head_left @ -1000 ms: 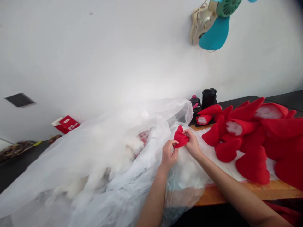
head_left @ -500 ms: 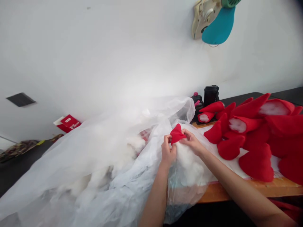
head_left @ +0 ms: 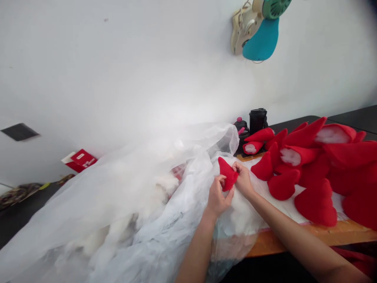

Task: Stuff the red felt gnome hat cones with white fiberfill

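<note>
A small red felt cone [head_left: 227,171], its tip pointing up and left, is held between both hands in front of me. My left hand [head_left: 218,195] grips its lower left side with thumb and fingers. At the right edge my right hand [head_left: 243,179] pinches the fabric near the rim. Below the hands lies white fibre stuffing [head_left: 242,218] on clear plastic. On the right is a heap of similar red felt pieces [head_left: 313,201], several with white filling showing at their open ends.
A large translucent plastic bag [head_left: 123,184] of white stuffing spreads across the left. Behind the red heap stand a black cup [head_left: 257,120] and a dark bottle with a pink top [head_left: 240,126]. A wall fan [head_left: 260,39] hangs above; a red box [head_left: 84,158] sits far left.
The red cone has turned, so more of its side and its tip show. Both hands have shifted slightly right and down with it. The whole view has moved a little.
</note>
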{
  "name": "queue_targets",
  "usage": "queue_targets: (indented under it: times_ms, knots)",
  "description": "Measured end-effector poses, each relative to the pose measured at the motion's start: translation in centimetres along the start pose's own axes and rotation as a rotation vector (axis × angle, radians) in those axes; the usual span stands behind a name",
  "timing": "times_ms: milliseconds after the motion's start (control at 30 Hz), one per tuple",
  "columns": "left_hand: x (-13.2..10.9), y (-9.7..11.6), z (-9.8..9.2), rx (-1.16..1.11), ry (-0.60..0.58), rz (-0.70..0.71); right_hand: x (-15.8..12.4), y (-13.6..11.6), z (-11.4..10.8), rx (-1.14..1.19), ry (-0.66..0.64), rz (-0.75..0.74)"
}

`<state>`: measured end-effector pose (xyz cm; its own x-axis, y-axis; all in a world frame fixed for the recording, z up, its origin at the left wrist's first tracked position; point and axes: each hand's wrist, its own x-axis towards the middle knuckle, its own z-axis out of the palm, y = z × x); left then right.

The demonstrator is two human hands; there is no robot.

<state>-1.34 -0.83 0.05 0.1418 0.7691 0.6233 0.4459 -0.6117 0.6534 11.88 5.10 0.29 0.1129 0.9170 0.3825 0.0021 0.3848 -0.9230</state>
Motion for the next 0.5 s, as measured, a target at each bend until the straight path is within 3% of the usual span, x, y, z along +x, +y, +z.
queue_targets:
  times_ms: [100, 233, 400, 500]
  knots:
    - [0.7, -0.8, -0.4, -0.026, 0.164, -0.201, -0.1, -0.8, 0.4, 0.085, -0.159, -0.004]
    - [1.4, -1.7, -1.9, -0.044, 0.217, -0.380, -0.2, -1.6, 0.6, 0.110, -0.424, -0.008]
    - [1.5, -2.3, -3.0, -0.023, 0.360, -0.339, -0.8, -1.3, 1.0, 0.154, -0.522, 0.015]
    - [1.2, -2.2, -2.6, -0.028, 0.379, -0.298, -1.2, -0.8, 1.6, 0.104, -0.530, 0.015]
